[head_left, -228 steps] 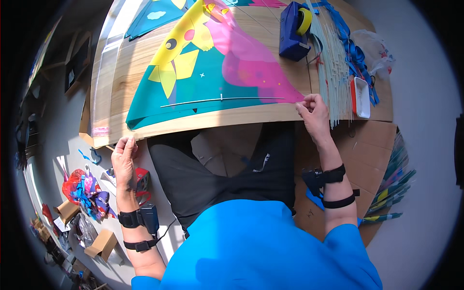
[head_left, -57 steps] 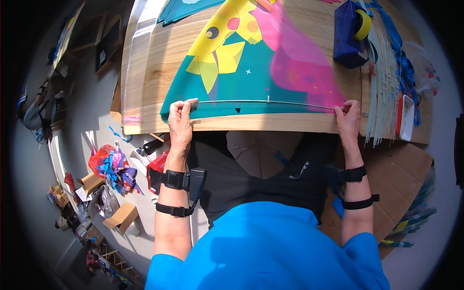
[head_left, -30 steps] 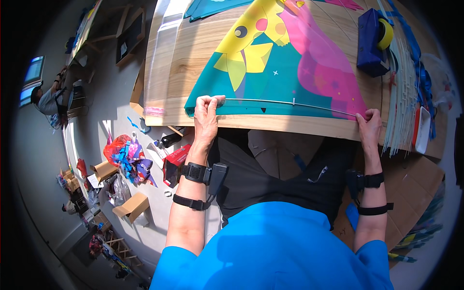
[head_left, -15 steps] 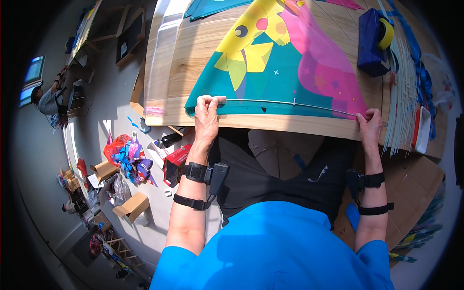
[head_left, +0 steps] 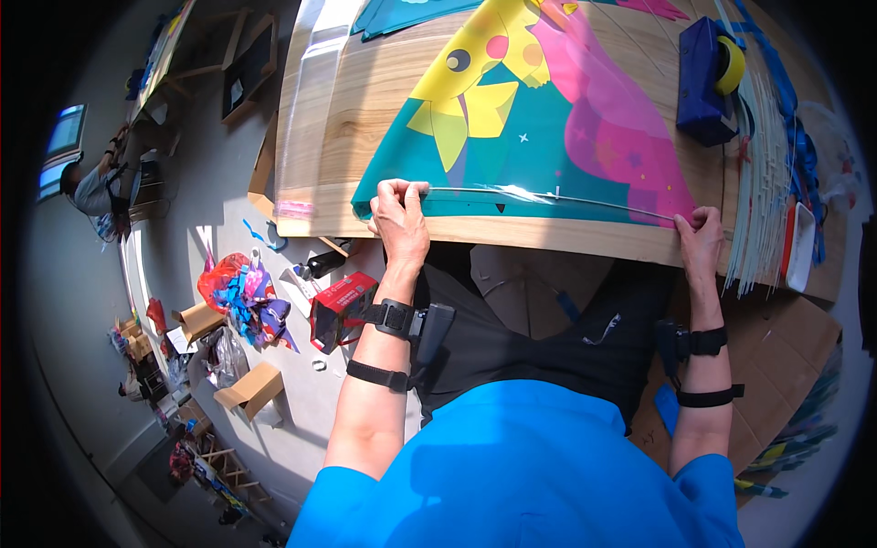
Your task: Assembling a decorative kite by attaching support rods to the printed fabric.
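Observation:
A triangular printed cloth sheet point(head_left: 533, 151), like a kite sail, lies on the wooden table with its wide edge toward me. It is teal, yellow and pink. Along that edge runs a thin pale rod point(head_left: 598, 202) with a small light fitting on it, right of its middle. My left hand point(head_left: 400, 219) pinches the rod's left end over the teal corner. At the pink corner, the fingertips of my right hand point(head_left: 702, 239) close on the other end. Part of the rod glints in the sun.
A blue tape dispenser point(head_left: 702, 80) with yellow tape stands at the right, beside a bundle of thin pale rods point(head_left: 760, 173). More teal cloth point(head_left: 411, 14) lies at the far edge. On the floor are a colourful heap point(head_left: 251, 297) and a red box point(head_left: 343, 310).
My left forearm has swung a little to the right and the left hand has turned slightly at the rod's end. A bright glint now shows along the rod. The right hand stays put.

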Available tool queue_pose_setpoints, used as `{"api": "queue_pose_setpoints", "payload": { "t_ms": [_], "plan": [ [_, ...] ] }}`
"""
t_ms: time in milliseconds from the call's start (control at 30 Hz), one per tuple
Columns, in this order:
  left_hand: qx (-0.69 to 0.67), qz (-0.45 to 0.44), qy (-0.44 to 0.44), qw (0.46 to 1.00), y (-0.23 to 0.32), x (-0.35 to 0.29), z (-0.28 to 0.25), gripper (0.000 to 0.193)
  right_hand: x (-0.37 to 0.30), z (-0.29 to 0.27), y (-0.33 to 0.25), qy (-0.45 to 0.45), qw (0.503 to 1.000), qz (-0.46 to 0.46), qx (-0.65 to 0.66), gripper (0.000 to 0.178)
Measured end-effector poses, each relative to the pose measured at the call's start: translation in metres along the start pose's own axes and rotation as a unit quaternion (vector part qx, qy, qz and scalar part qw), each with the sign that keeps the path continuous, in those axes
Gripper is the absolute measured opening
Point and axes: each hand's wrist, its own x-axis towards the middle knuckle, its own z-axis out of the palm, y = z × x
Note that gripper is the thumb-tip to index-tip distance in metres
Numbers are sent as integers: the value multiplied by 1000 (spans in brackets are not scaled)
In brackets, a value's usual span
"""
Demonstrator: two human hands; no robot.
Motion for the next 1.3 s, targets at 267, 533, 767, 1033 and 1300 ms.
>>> {"api": "queue_pose_setpoints", "payload": {
  "t_ms": [267,533,767,1033,1300],
  "plan": [
    [15,6,28,999,4,-2,4,11,-1,2,-1,3,1000,3,8,31],
    [42,13,58,997,7,-8,11,12,-3,-2,-8,3,1000,11,8,30],
    [33,14,68,997,5,-9,13,13,-5,-2,-6,10,1000,0,13,30],
    [52,36,91,994,8,-12,18,12,-5,-3,-6,13,1000,1,16,30],
    [100,55,129,985,12,-14,20,12,-3,-4,-4,0,1000,11,23,30]
  ]
}}
